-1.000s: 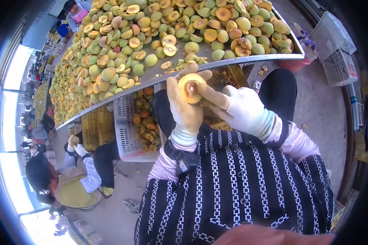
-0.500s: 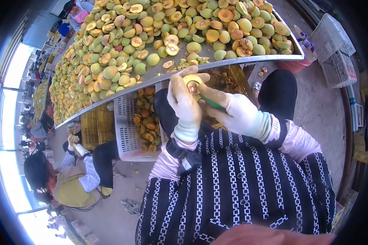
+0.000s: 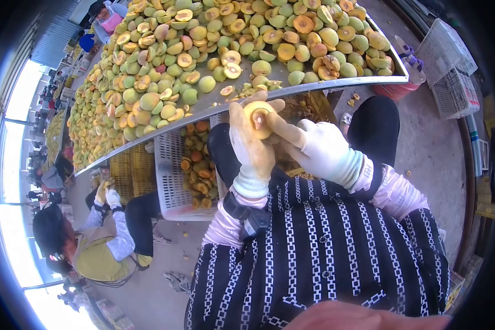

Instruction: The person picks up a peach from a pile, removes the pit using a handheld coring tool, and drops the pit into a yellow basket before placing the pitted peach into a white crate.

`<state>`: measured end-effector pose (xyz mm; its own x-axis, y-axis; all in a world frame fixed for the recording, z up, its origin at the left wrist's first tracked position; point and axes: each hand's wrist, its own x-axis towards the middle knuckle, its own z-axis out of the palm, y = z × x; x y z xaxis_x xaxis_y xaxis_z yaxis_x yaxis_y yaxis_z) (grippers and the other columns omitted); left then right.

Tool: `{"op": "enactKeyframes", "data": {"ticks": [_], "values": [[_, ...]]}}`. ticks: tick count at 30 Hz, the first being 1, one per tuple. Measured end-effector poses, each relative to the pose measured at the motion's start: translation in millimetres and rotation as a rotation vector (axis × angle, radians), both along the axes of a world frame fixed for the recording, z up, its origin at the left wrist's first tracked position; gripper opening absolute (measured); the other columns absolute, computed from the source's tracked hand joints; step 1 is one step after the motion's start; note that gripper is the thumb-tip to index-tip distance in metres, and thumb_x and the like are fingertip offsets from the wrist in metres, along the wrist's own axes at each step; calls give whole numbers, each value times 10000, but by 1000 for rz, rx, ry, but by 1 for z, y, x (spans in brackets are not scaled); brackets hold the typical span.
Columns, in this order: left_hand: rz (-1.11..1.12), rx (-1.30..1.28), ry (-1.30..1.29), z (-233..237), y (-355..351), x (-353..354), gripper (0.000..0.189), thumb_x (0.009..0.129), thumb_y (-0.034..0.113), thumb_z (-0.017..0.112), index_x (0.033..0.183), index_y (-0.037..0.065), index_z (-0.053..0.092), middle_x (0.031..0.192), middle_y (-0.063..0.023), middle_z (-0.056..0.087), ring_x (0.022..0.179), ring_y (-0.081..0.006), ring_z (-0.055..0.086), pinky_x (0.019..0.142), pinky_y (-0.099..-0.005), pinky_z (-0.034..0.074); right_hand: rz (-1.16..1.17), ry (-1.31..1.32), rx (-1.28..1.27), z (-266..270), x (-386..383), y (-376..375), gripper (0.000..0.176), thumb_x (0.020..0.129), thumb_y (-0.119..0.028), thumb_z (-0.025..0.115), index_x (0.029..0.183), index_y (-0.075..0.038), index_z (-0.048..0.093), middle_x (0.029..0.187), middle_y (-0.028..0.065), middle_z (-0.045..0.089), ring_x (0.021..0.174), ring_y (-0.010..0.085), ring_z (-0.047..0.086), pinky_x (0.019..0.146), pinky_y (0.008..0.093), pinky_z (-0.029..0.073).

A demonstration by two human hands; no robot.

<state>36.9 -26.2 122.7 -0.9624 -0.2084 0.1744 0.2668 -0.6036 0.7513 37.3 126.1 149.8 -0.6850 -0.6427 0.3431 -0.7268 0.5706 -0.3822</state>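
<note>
In my gloved left hand (image 3: 248, 144) is a halved peach (image 3: 258, 116), its cut face up and the reddish-brown pit hollow in the middle. Fingers wrap behind the fruit and the thumb side lies along its edge. My gloved right hand (image 3: 325, 149) is closed just right of the peach, with a finger reaching to its rim. Its grip is on a green-handled tool that showed half a second ago; the handle is now hidden by the fingers. Both hands are just below the metal edge of the sorting table (image 3: 203, 113).
Many peach halves (image 3: 148, 99) are heaped on the table. Below it stand a white crate (image 3: 168, 165) with peach pieces and yellow crates (image 3: 132, 170). At right are a red bucket (image 3: 396, 91) and white crates (image 3: 454, 91). A co-worker (image 3: 99, 242) sits at left.
The peach half has tipped more toward the camera, showing more of its cut face. My right hand has turned, and the green handle has gone out of sight.
</note>
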Motion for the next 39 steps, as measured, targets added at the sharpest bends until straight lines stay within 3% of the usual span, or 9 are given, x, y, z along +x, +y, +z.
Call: {"op": "enactKeyframes", "data": {"ticks": [6, 16, 17, 21, 23, 32, 35, 37, 39], "values": [[231, -462, 18, 5, 6, 5, 537, 1024, 440, 284, 1164, -35, 492, 1084, -155, 592, 925, -252, 625, 809, -331, 517, 27, -63, -94, 5, 0, -1, 563, 871, -171, 596, 1397, -181, 397, 718, 136, 584, 616, 318, 616, 544, 403, 501], [207, -260, 14, 0, 2, -7, 496, 1034, 384, 292, 1153, -50, 498, 1063, -169, 590, 916, -232, 611, 833, -337, 496, 139, -459, -542, -4, 1, -21, 540, 870, -96, 606, 1377, -156, 430, 938, 181, 666, 823, 352, 664, 727, 357, 532], [327, -287, 62, 0, 6, -8, 486, 1033, 374, 301, 1157, -53, 499, 1042, -164, 596, 910, -232, 612, 828, -333, 494, 107, -821, -530, 2, 1, -17, 543, 876, -94, 601, 1386, -148, 421, 957, 176, 671, 825, 312, 681, 767, 344, 527], [378, -293, 111, -6, 2, -8, 465, 1035, 346, 310, 1172, -55, 501, 1000, -170, 618, 894, -233, 612, 827, -328, 490, 193, -242, -586, -16, -8, -21, 533, 887, -117, 584, 1393, -144, 416, 843, 123, 664, 692, 207, 670, 648, 306, 537], [297, -290, 99, -12, -3, -7, 470, 1030, 350, 329, 1171, -62, 503, 1040, -199, 618, 914, -241, 621, 825, -327, 502, 31, -1285, -447, 20, -7, -12, 524, 893, -158, 576, 1389, -115, 414, 708, 55, 593, 529, 106, 582, 482, 247, 488], [-47, -312, -30, -31, -23, -9, 444, 1011, 339, 406, 1171, -59, 518, 1057, -192, 626, 899, -229, 646, 773, -313, 534, 88, -1710, -706, 11, -25, 8, 510, 888, -211, 584, 1322, -5, 412, 672, 70, 590, 391, 96, 499, 363, 219, 406], [41, -424, 84, -46, -21, -15, 404, 1018, 315, 394, 1179, -28, 534, 1065, -165, 631, 931, -211, 641, 730, -280, 531, -36, -1489, -534, -8, -24, 4, 437, 895, -213, 575, 1249, 9, 447, 675, 74, 595, 412, 118, 534, 366, 242, 421], [70, -444, 57, -54, -17, -12, 399, 1015, 314, 399, 1173, -25, 535, 1072, -159, 630, 930, -211, 642, 710, -276, 529, 9, -542, 11, -31, -25, -2, 425, 908, -283, 566, 1220, -11, 468, 644, 56, 569, 470, 119, 575, 355, 235, 425], [165, -456, -35, -55, -6, -6, 415, 1012, 336, 394, 1123, -32, 552, 1000, -163, 656, 867, -217, 655, 658, -279, 527, -49, -904, -15, -15, -22, -4, 336, 900, -263, 574, 1088, -9, 463, 642, 60, 565, 449, 133, 560, 359, 257, 424]]}}
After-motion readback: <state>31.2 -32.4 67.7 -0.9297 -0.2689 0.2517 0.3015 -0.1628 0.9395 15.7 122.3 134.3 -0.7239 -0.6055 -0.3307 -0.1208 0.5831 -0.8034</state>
